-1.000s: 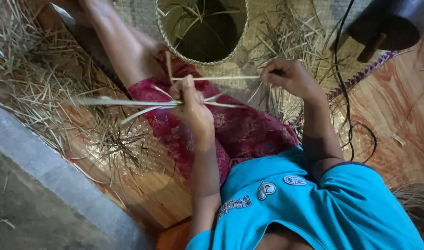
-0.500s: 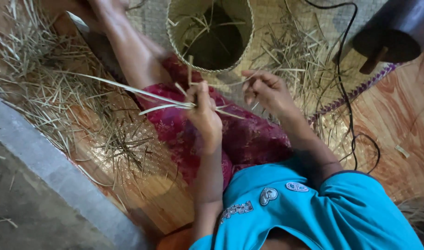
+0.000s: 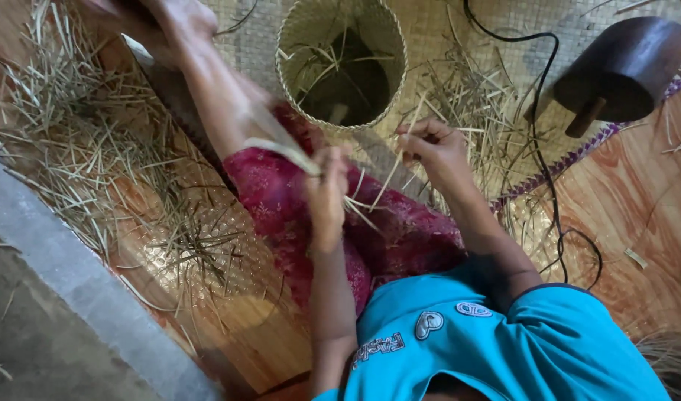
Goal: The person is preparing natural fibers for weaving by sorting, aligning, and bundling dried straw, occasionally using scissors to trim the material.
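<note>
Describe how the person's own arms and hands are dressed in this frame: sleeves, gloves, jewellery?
Both hands are bare: no gloves on the left hand or the right hand, and no rings or wristbands that I can make out. The forearms are uncovered. A short sleeve of a bright turquoise T-shirt with small printed patches on the front covers the right upper arm.

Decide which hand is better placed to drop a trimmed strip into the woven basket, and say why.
Probably the right hand: it pinches a thin straw strip just below the woven basket rim. The left hand sits lower over the lap, gripping the straw bundle.
</note>
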